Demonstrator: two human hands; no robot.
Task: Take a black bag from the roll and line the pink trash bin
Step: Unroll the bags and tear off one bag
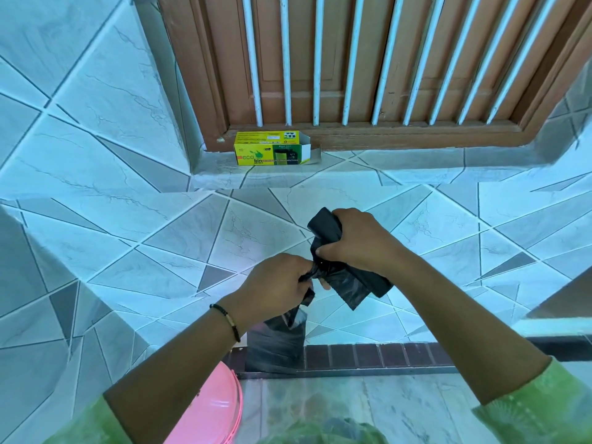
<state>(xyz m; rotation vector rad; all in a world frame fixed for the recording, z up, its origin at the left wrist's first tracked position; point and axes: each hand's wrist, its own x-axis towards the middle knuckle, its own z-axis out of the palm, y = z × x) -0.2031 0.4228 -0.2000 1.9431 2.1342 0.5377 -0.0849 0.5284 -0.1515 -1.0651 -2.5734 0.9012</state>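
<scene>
Two grips clamp black plastic: my right hand (pixel 355 241) holds the roll (pixel 325 227), my left hand (pixel 275 285) pinches the bag (pixel 277 344) hanging toward the pink bin (pixel 208 411) lower left.

A yellow-and-green cardboard box (pixel 270 148) printed with "eco bin" sits on a tiled ledge (pixel 400 163) well beyond the hands, its right end flap hanging open. Directly behind the box rises a brown wooden window frame (pixel 368 136) fitted with white vertical metal bars (pixel 315 59), closed brown shutters showing between them. Pale marble-look wall tiles (pixel 105 100) cut with grey diagonal bands spread to either side of the hands and behind them. Below the hands, a strip of dark reddish-brown brick tiles (pixel 368 355) runs across, edging a glossy beige stone floor (pixel 400 408) nearest the camera.
</scene>
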